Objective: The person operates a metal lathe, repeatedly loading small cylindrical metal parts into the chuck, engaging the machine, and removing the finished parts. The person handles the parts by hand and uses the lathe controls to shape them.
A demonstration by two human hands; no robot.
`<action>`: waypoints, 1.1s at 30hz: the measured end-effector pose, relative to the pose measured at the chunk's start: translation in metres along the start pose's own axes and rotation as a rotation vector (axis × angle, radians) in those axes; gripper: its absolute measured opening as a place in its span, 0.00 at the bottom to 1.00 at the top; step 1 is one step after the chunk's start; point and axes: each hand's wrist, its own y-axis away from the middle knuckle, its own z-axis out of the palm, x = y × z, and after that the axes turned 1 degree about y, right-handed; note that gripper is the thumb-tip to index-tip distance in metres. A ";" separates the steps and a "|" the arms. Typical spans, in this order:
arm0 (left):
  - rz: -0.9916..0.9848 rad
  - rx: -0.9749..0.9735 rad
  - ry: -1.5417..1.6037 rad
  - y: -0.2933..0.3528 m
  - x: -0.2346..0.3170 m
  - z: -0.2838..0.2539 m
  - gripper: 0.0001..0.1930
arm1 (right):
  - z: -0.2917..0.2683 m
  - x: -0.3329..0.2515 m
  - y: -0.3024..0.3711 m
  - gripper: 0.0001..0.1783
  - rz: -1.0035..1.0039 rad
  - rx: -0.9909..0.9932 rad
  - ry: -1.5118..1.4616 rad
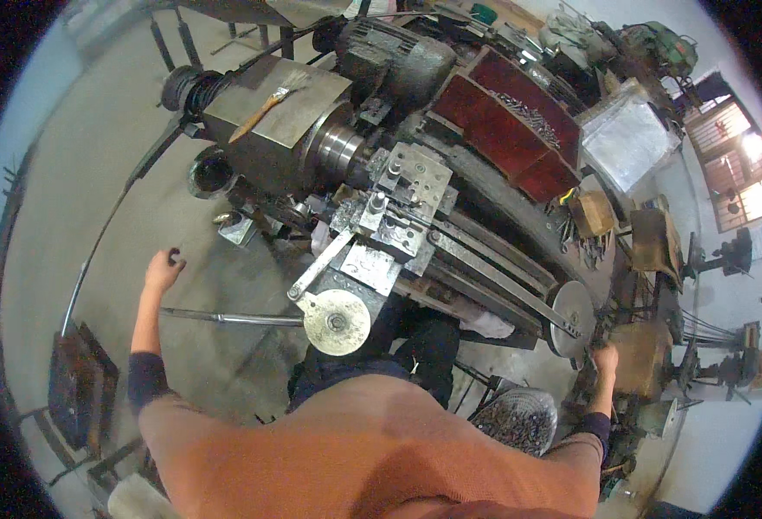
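Observation:
A small metal lathe stands in front of me. Off to its left, my left hand (164,270) is raised with its fingers curled round a small dark thing I cannot make out, above the end of a long metal rod (234,318). My right hand (604,358) is closed at the edge of the round handwheel (571,318) at the right end of the lathe bed, apparently on its handle. Between my arms are the tool post (391,232) and a pale round disc (336,323) with a lever. The bright chuck (342,151) sits at the headstock.
A wooden-handled brush (264,112) lies on the headstock cover (307,125). Behind the bed, a red tray (493,130) holds many small metal parts. A motor (394,65) stands at the back. Tools and a cardboard box (593,214) lie to the right. A bowl of dark shavings (519,419) is beside me.

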 end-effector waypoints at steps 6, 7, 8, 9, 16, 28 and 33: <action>-0.274 0.084 0.237 0.062 0.013 0.004 0.16 | 0.047 0.075 0.050 0.17 0.184 -0.197 0.070; -0.299 0.088 0.277 0.067 0.002 0.015 0.16 | 0.031 0.059 0.052 0.17 0.185 -0.166 0.113; -0.324 0.093 0.315 0.073 -0.007 0.020 0.16 | 0.025 0.052 0.051 0.17 0.187 -0.135 0.152; -0.372 0.046 0.343 0.066 -0.012 0.030 0.16 | 0.026 0.068 0.063 0.17 0.264 -0.216 0.160; -0.373 0.337 0.625 0.047 0.020 0.031 0.15 | 0.007 -0.003 0.184 0.17 0.406 -0.097 0.042; -0.251 0.481 0.720 0.024 0.027 0.029 0.12 | 0.031 -0.007 0.202 0.25 0.365 0.034 -0.065; -0.334 0.803 1.093 0.036 -0.004 0.061 0.12 | 0.031 0.003 0.190 0.18 0.357 0.166 0.081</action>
